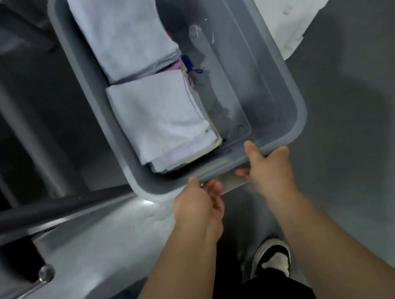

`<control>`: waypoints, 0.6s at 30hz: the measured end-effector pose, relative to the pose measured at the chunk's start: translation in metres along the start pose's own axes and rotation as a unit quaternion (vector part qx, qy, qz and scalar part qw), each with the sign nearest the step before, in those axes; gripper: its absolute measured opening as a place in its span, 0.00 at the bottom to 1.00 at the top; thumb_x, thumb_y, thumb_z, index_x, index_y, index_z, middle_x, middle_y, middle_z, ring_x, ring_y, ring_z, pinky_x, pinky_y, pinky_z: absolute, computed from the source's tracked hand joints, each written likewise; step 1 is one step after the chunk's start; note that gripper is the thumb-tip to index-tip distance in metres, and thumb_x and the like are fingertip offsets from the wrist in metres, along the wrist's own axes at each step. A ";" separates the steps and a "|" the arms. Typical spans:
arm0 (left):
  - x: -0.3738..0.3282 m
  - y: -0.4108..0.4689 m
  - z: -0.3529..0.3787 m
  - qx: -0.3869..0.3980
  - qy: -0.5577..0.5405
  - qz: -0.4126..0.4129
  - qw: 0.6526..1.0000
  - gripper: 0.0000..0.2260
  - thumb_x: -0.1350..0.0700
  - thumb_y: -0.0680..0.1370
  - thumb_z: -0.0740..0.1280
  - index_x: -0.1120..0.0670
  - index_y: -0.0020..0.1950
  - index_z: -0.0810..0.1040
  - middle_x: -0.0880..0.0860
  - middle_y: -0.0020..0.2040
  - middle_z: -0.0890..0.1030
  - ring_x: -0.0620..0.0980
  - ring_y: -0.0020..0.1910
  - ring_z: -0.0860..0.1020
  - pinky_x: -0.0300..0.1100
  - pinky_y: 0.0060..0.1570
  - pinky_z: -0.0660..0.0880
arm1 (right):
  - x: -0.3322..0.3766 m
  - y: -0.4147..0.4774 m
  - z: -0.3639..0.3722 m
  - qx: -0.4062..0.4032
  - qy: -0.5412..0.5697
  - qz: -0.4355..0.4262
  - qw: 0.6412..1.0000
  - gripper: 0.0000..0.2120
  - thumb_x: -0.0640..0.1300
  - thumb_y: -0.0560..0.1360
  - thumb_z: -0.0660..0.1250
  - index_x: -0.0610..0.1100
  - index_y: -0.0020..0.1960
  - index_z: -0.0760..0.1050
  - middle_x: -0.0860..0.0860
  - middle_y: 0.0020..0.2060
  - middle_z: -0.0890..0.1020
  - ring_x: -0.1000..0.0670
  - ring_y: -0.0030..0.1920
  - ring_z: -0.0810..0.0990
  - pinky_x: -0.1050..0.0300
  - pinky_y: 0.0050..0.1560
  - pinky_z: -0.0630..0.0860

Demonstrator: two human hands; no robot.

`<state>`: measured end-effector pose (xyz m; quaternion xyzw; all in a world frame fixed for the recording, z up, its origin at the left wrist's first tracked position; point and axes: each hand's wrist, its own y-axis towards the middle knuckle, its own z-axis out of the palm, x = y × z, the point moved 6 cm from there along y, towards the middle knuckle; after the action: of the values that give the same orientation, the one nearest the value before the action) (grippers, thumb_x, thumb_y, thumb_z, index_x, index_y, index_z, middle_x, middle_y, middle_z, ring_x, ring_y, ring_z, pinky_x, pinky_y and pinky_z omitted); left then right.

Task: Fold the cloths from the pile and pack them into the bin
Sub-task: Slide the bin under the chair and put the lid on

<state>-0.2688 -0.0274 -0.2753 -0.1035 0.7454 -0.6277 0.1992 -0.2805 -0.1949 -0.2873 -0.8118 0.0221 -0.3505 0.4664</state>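
I see the grey bin (268, 82) held up in front of me. Two stacks of folded cloths (162, 118) sit in the bin's left side, and its right side has room left. My left grip (198, 202) and right grip (266, 165) both curl round the bin's near rim. I see no pile, so I think the packing is nearly done.

Left hand (199, 199), right hand (269, 165) grip bin (275, 58).

The bin (271, 104) is plain grey. Inside the bin, the folded cloths (159, 114) are pale lilac-white, with pink and yellow edges beneath, and a clip (190, 65) is dark blue. Outside the bin, the floor (364, 127) is grey and the shoe (273, 257) black and white.
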 end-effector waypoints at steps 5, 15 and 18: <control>-0.049 0.008 0.012 0.028 -0.006 0.023 0.999 0.10 0.52 0.86 0.59 0.54 0.49 0.76 0.48 0.33 0.84 0.42 0.26 0.79 0.34 0.25 0.65 | 0.048 0.022 0.049 0.057 -0.018 -0.010 0.998 0.22 0.51 0.81 0.70 0.38 0.65 0.69 0.44 0.53 0.84 0.45 0.36 0.88 0.41 0.48 0.86; -0.130 0.032 0.036 0.049 -0.022 0.097 0.994 0.08 0.52 0.86 0.59 0.54 0.52 0.75 0.50 0.38 0.84 0.44 0.28 0.79 0.38 0.28 0.65 | 0.104 0.063 0.117 0.102 -0.062 -0.005 0.993 0.24 0.55 0.82 0.68 0.40 0.66 0.65 0.45 0.50 0.84 0.55 0.30 0.85 0.61 0.27 0.74; -0.138 0.037 0.044 0.046 -0.027 0.117 0.992 0.10 0.51 0.86 0.59 0.54 0.51 0.76 0.48 0.36 0.84 0.44 0.28 0.79 0.37 0.28 0.65 | 0.118 0.072 0.123 0.133 -0.113 -0.015 0.985 0.25 0.59 0.82 0.65 0.42 0.68 0.67 0.43 0.53 0.85 0.57 0.29 0.84 0.64 0.20 0.65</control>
<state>-0.1222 -0.0033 -0.2946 -0.0228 0.7171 -0.6306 0.2961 -0.0985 -0.1871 -0.3174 -0.7771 -0.0894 -0.2636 0.5644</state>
